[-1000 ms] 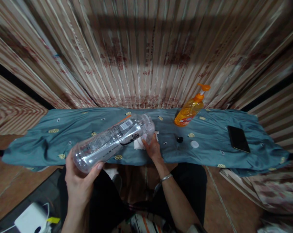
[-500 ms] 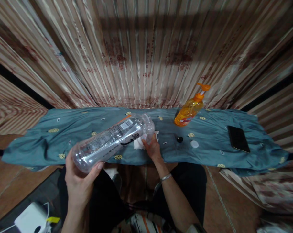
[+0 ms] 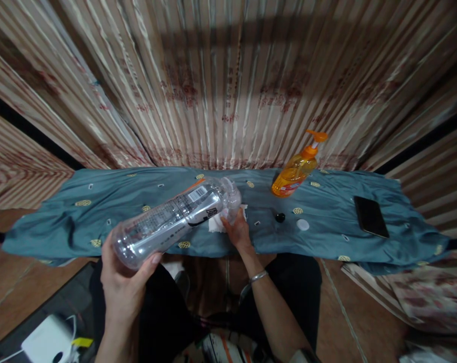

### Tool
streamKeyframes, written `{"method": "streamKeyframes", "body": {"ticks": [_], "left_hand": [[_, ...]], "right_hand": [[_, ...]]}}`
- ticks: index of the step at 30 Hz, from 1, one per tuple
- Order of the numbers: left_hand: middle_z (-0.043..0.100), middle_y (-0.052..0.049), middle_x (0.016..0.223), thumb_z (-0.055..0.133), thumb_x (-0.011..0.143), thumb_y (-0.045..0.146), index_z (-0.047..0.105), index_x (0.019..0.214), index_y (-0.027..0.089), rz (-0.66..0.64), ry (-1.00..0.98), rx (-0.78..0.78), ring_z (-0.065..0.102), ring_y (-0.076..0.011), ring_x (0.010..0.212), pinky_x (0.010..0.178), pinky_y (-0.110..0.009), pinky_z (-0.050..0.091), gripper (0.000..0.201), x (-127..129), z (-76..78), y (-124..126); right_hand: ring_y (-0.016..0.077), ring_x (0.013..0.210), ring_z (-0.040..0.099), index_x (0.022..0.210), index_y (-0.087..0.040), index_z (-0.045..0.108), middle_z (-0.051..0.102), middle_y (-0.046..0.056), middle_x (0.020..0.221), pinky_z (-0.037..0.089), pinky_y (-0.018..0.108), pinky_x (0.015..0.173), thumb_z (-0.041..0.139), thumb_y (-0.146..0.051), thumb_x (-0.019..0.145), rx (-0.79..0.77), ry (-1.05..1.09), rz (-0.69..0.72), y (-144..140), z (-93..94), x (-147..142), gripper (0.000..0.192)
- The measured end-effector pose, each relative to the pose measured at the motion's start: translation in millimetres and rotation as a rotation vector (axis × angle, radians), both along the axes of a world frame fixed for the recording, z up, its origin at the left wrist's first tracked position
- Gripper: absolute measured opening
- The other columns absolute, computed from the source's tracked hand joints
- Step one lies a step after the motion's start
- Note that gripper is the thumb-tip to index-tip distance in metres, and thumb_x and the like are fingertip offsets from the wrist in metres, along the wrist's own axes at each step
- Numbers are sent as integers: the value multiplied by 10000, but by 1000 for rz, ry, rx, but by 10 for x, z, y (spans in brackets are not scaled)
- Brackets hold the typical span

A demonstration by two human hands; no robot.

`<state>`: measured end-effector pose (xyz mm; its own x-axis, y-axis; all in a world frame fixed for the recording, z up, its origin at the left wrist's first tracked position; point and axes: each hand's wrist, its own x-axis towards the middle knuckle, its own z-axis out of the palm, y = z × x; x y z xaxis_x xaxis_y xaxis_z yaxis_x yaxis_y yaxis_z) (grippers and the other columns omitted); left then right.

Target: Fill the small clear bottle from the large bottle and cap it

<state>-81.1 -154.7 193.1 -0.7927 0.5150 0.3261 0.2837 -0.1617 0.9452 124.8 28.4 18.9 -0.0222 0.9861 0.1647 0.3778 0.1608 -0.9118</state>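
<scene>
A large clear plastic bottle (image 3: 171, 222) with a barcode and black print lies tilted across the view, its neck end to the right and slightly higher in the picture. My left hand (image 3: 126, 277) is closed around its base. At the neck end, my right hand (image 3: 236, 229) grips a small clear bottle-like container (image 3: 233, 200), which meets or overlaps the large bottle's mouth; whether they touch I cannot tell. Beneath my right fingers is a piece of white tissue (image 3: 215, 225) on the cloth. A small black cap-like piece (image 3: 280, 217) and a white disc (image 3: 303, 224) lie to the right.
A blue-green cloth (image 3: 62, 212) with yellow prints covers the narrow table. Toward the back right stands an orange pump bottle (image 3: 293, 171), and a black phone (image 3: 370, 217) lies at the far right. Striped curtains (image 3: 213, 91) hang behind. A white device (image 3: 49, 340) sits lower left.
</scene>
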Motion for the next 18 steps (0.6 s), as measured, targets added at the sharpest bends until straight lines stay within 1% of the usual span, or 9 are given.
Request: {"method": "streamKeyframes", "body": {"ticks": [7, 10, 13, 16, 18], "left_hand": [[836, -49, 1332, 1147, 418, 463, 811, 1364, 281, -14, -9, -18, 770, -251, 1150, 1027, -336, 649, 1020, -12, -7, -10], [829, -56, 1336, 1146, 420, 473, 807, 1366, 274, -9, -4, -22, 763, -265, 1170, 1057, -353, 645, 1025, -2, 5, -16], [827, -54, 1341, 1143, 425, 484, 804, 1366, 276, -13, -7, -25, 758, -261, 1186, 1065, -345, 639, 1021, 6, 15, -20], [830, -48, 1333, 1141, 428, 486, 803, 1364, 281, -21, -13, -35, 760, -256, 1184, 1080, -350, 634, 1017, 7, 18, -25], [833, -52, 1323, 1140, 426, 505, 802, 1364, 281, -16, -11, -36, 768, -267, 1171, 1085, -378, 643, 1022, 9, 17, -26]], "right_hand": [[462, 1353, 799, 1466, -125, 646, 810, 251, 1380, 651, 641, 1150, 726, -462, 960, -3, -34, -15, 1, 5, -16, 613], [452, 1358, 798, 1470, -141, 641, 810, 244, 1390, 649, 634, 1154, 722, -474, 960, -2, -31, -8, -1, 7, -13, 614], [445, 1322, 806, 1451, -171, 638, 824, 226, 1377, 656, 652, 1134, 723, -474, 952, 3, -12, 3, -1, 8, -8, 590], [445, 1322, 805, 1442, -168, 637, 824, 228, 1375, 654, 647, 1134, 721, -478, 955, 9, -3, 1, 0, 6, -6, 584], [447, 1337, 800, 1460, -159, 632, 819, 236, 1389, 650, 638, 1142, 724, -482, 957, 3, -11, -6, -1, 5, -6, 605]]}}
